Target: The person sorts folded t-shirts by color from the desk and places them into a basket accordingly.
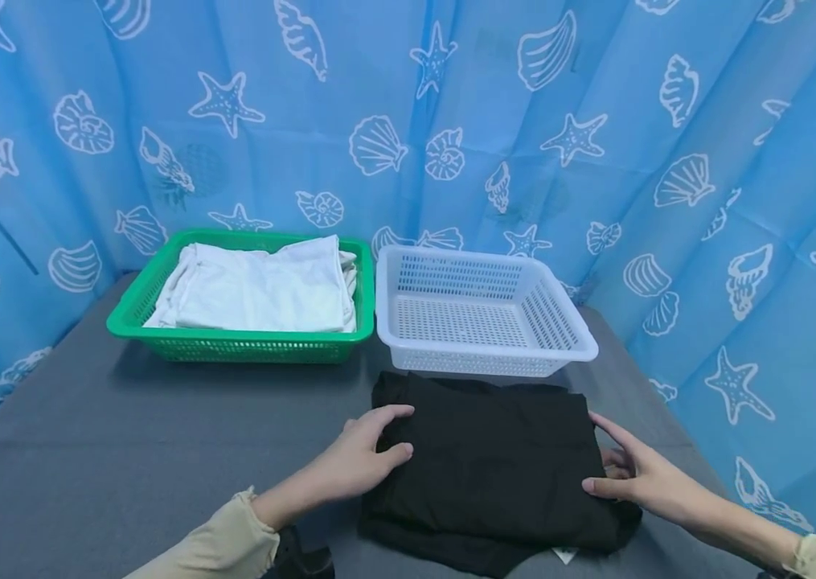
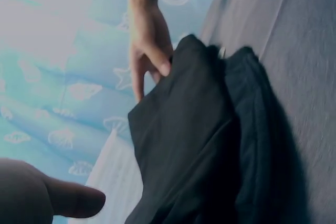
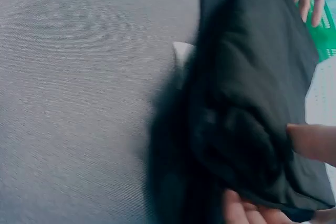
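A folded black garment [image 1: 487,466] lies on the grey table [image 1: 125,450], just in front of the white basket [image 1: 574,342]. My left hand [image 1: 406,433] grips its left edge, with fingers and thumb closed on a fold. My right hand [image 1: 596,460] pinches the right edge. In the right wrist view its thumb [image 3: 310,142] lies on top of the garment [image 3: 247,77] and the fingers curl underneath. A small white tag [image 1: 564,555] pokes out at the near edge. The left wrist view shows the garment [image 2: 199,145] raised slightly at its sides.
A green basket [image 1: 133,322] at the back left holds folded white cloths [image 1: 263,285]. The white basket beside it has nothing in it. A blue seashell curtain [image 1: 740,201] closes in the back and both sides. Bare grey tabletop lies to the left.
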Demonstrator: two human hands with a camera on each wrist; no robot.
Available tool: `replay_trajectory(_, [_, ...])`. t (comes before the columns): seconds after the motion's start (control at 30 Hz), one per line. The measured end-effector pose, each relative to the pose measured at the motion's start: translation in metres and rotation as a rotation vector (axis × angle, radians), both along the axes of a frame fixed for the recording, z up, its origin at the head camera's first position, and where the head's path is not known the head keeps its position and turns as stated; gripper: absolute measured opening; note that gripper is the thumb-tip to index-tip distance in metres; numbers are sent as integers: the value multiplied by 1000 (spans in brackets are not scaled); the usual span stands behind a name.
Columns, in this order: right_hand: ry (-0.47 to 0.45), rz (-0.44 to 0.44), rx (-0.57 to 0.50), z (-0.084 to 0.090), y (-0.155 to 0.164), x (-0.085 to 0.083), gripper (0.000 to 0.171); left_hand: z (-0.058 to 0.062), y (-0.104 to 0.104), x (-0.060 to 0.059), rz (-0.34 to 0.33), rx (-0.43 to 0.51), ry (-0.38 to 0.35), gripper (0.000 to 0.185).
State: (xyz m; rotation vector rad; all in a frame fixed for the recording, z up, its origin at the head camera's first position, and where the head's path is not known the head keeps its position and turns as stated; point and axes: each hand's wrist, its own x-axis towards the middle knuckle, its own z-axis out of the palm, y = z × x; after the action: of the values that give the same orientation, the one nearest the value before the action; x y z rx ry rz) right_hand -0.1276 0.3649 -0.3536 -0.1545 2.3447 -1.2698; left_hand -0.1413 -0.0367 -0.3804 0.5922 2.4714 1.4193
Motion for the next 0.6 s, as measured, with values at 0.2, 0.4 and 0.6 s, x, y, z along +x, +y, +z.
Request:
replay_trajectory(0.2, [121, -35, 32, -3, -8, 9, 100, -3, 6, 6, 116, -29, -6, 40])
replay_trajectory(0.4, [197, 65, 19, -3, -14, 13, 91, -6, 5, 1, 61, 43, -42, 35])
replay_trajectory(0.6, [508, 61, 306, -11, -20, 18, 81, -14, 11, -2, -34, 49, -128, 45])
